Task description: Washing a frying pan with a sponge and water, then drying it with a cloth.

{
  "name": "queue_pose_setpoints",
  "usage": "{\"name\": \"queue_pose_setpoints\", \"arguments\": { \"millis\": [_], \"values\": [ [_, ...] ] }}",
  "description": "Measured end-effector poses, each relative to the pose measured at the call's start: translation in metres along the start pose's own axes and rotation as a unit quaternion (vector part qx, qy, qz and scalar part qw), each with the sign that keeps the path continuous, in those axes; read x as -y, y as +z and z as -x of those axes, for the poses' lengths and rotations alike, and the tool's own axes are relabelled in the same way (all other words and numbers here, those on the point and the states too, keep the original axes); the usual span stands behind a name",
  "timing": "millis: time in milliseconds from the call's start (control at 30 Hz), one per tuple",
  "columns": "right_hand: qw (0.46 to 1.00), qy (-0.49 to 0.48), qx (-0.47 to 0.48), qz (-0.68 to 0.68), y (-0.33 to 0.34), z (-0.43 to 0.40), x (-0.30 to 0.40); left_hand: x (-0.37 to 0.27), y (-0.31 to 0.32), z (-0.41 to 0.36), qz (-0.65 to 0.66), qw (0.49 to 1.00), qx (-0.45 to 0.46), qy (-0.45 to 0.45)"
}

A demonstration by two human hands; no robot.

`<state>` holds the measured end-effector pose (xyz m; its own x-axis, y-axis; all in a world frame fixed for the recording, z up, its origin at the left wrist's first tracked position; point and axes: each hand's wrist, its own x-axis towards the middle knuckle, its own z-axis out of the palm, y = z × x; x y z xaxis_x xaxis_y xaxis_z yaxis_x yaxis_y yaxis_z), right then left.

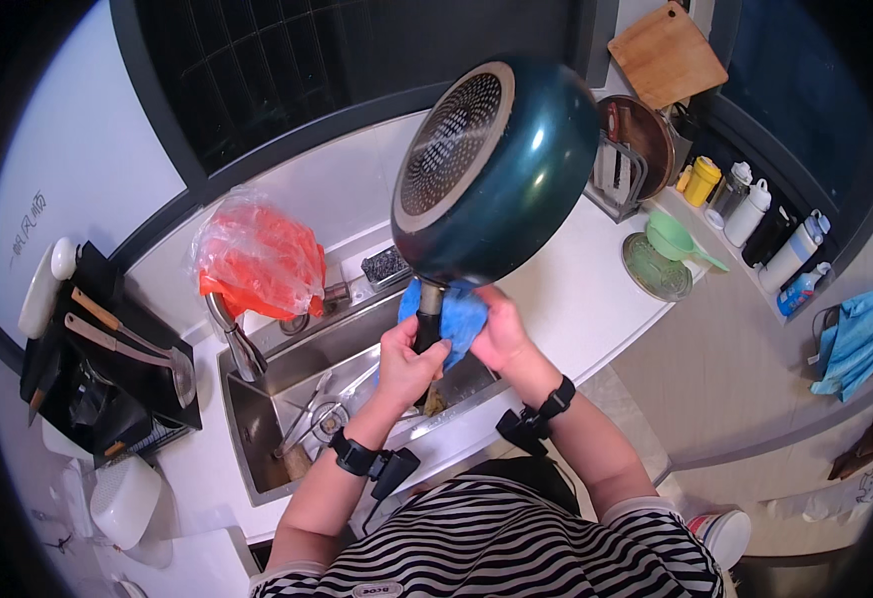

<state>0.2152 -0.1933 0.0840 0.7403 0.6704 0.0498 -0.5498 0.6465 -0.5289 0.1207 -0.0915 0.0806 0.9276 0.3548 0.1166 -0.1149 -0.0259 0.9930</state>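
My left hand [408,361] grips the black handle [427,334] of a deep dark-teal frying pan [533,164]. The pan is raised above the sink, tilted so its dotted metal base faces left. My right hand [502,333], slightly blurred, holds a blue cloth [460,325] beside the handle, just below the pan's wall. Part of the cloth passes behind the handle. Below lies the stainless steel sink [238,418], with long thin utensils [305,415] and a drain strainer [328,420] in it. The inside of the pan is hidden from me.
A chrome faucet [244,351] stands at the sink's left, near a red plastic bag [264,261]. Further left is a black utensil holder [130,351]. On the right are a green strainer [669,235], a glass lid [653,270], a dish rack [623,183] and several bottles [748,213].
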Motion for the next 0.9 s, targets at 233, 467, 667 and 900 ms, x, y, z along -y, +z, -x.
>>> {"name": "queue_pose_setpoints", "arguments": {
  "millis": [233,467,667,900],
  "values": [
    [0.992,0.014,0.002,-0.129,0.022,0.020,0.032,-0.016,-0.010,0.003,0.143,0.983,0.110,-0.033],
    [0.925,-0.210,-0.079,0.306,0.023,0.023,-0.024,-0.010,-0.004,0.006,0.159,0.976,0.140,-0.049],
    [0.918,-0.152,-0.126,0.345,0.038,0.032,-0.022,-0.005,-0.005,0.009,0.141,0.977,0.159,-0.033],
    [0.947,0.064,-0.011,0.315,0.044,0.022,0.005,0.000,0.001,0.006,0.189,0.968,0.163,-0.016]
  ]
}}
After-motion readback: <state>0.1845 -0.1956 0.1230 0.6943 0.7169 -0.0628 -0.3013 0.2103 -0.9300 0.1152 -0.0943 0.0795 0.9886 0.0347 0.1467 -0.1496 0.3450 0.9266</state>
